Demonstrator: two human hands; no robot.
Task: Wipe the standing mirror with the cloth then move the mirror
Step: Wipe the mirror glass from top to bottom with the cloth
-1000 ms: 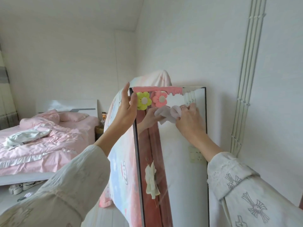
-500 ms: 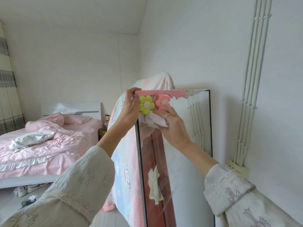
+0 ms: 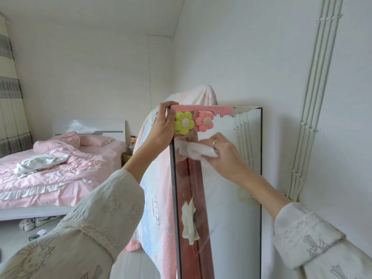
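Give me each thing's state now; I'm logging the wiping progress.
Mirror: upright, near the wall.
Cloth: bunched, pressed on the glass.
Left hand: grip on the mirror's top corner.
Right hand: holding the cloth.
Bed: unmade.

The mirror (image 3: 227, 198) runs off the bottom edge, so its foot is unseen. The right hand's (image 3: 225, 156) fingers (image 3: 211, 147) cover part of the cloth (image 3: 193, 151). The left hand's (image 3: 161, 127) fingers (image 3: 166, 104) wrap behind the frame's top corner, tips hidden.
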